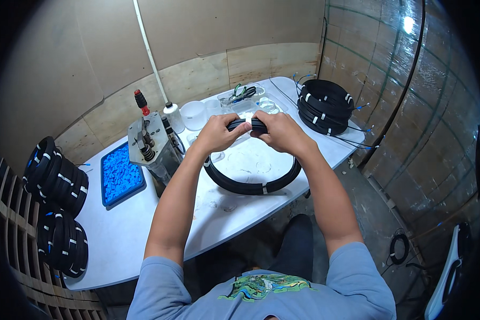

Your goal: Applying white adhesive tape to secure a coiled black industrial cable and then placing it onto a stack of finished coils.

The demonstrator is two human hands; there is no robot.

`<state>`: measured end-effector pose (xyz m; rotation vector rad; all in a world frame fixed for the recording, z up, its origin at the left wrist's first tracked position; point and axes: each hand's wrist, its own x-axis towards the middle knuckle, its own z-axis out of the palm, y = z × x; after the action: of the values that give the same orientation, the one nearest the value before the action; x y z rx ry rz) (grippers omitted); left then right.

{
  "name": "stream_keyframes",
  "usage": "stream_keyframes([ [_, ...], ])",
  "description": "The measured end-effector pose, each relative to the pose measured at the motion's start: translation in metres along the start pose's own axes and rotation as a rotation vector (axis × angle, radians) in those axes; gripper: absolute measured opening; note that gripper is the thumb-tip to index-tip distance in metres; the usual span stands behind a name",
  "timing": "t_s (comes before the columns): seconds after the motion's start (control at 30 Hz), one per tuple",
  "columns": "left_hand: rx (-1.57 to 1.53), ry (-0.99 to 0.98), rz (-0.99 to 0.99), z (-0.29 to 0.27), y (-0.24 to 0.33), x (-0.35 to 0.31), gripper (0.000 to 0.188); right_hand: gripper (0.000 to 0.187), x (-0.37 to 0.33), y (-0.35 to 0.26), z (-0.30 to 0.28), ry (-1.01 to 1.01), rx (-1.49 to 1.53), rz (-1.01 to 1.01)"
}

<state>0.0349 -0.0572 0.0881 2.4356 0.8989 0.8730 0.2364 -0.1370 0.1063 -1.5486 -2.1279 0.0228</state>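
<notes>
A coil of black cable hangs or rests in front of me over the white table, bound with white tape at its near side. My left hand is closed round the far part of the coil, left of a white tape band. On the other side of that band, my right hand grips the same coil. Both thumbs lie close to the band. The fingers beneath the cable are partly hidden.
A metal press-like machine stands left of the coil, beside a blue tray of small blue parts. Stacked black cable coils sit at the far right, with more coils at the left edge. Behind are a bottle and clear tubs.
</notes>
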Motion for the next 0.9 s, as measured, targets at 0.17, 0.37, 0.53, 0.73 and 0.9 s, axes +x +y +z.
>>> stream_keyframes([
  [0.17,-0.088,0.033,0.005,-0.003,-0.009,-0.007,0.054,0.029,0.004,-0.002,0.000,-0.009,-0.019,-0.006],
  [0.37,0.030,0.138,-0.140,0.011,-0.037,-0.039,0.049,0.025,0.005,-0.003,0.004,0.003,-0.055,0.006],
  [0.53,-0.089,0.339,-0.389,0.044,-0.061,-0.060,0.045,0.026,0.002,0.003,0.005,0.052,-0.043,0.035],
  [0.73,-0.268,0.429,-0.386,0.053,-0.050,-0.055,0.032,0.029,-0.004,0.011,0.005,0.090,-0.056,0.036],
  [0.9,-0.317,0.391,-0.356,0.052,-0.056,-0.052,0.026,0.028,-0.010,0.012,0.005,0.156,-0.003,0.025],
])
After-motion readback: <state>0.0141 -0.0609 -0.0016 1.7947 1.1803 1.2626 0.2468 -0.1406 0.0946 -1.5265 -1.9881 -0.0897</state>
